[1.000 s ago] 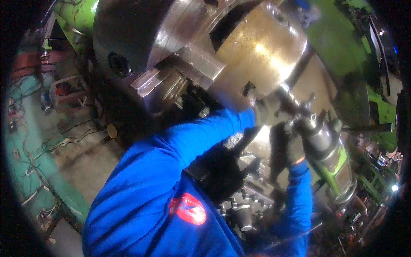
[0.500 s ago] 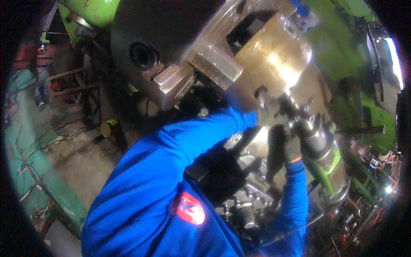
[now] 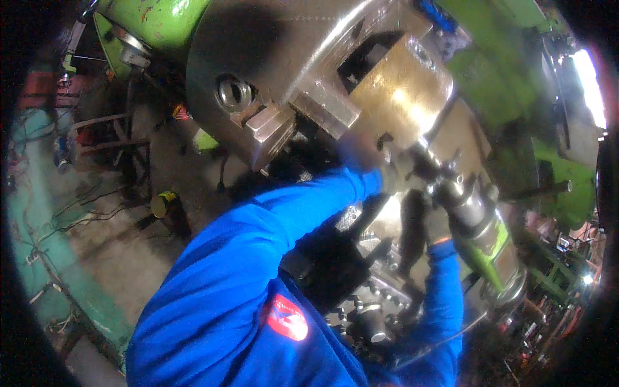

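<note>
A thick brass-coloured workpiece (image 3: 403, 97) is clamped by the jaws of a big lathe chuck (image 3: 258, 58). Close to the workpiece's lower face is my left hand (image 3: 394, 173), gloved and blurred, its fingers mostly lost in shadow. My right hand (image 3: 438, 222), in a greyish glove, is beside a metal tool with several stubby arms (image 3: 442, 171). A bright shaft (image 3: 427, 149) runs from that tool toward the workpiece. Behind the tool sits the tailstock (image 3: 493, 251), green and steel. What either hand grips cannot be made out.
Below my hands is a tool post (image 3: 371, 319) with several bolts. Steel jaw blocks (image 3: 271, 126) jut from the chuck near my left forearm. A bar (image 3: 548, 190) sticks out at the right. A yellow-and-black can (image 3: 162, 205) stands on the floor at left, near loose cables.
The view has shifted slightly, and more of the chuck's left edge and the green housing shows. Both hands stay near the same spots by the workpiece and tool.
</note>
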Demonstrator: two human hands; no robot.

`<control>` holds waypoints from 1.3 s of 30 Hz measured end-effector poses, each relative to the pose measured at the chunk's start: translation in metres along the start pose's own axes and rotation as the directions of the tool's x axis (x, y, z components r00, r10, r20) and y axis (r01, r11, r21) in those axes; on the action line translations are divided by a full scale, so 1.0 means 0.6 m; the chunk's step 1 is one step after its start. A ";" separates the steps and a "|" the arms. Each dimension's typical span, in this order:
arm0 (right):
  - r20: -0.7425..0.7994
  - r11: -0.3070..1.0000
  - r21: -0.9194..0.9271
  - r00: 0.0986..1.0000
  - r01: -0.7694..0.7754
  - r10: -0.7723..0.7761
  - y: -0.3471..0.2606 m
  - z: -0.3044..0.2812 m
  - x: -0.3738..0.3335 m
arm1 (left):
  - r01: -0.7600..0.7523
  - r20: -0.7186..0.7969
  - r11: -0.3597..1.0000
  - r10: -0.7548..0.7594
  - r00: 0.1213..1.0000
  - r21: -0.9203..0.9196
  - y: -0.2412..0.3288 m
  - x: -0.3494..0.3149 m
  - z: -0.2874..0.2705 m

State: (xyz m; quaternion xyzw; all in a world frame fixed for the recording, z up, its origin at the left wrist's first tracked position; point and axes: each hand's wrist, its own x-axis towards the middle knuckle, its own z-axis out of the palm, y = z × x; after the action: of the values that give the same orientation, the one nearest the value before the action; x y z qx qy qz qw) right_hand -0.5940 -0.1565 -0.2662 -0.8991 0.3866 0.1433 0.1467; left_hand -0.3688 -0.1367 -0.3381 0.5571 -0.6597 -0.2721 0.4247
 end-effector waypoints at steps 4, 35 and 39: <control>-0.062 0.986 -0.066 0.986 0.153 -0.158 0.022 0.013 -0.010 | -0.028 -0.142 0.988 0.006 0.990 -0.152 -0.007 -0.009 0.036; 0.256 0.967 0.212 0.963 -0.144 0.088 -0.096 -0.119 -0.001 | 0.323 0.125 0.944 -0.313 0.942 -0.072 0.166 -0.255 -0.259; 0.017 0.709 0.700 0.994 -0.089 0.108 -0.123 -0.123 -0.090 | 0.188 0.025 0.981 -0.189 0.982 0.039 0.209 -0.295 -0.308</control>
State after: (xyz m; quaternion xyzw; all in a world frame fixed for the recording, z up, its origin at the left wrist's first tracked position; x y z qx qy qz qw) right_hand -0.5646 -0.1006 -0.1674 -0.7567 0.4615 -0.0170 0.4627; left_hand -0.2691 0.0846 -0.1884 0.6209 -0.6146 -0.3072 0.3774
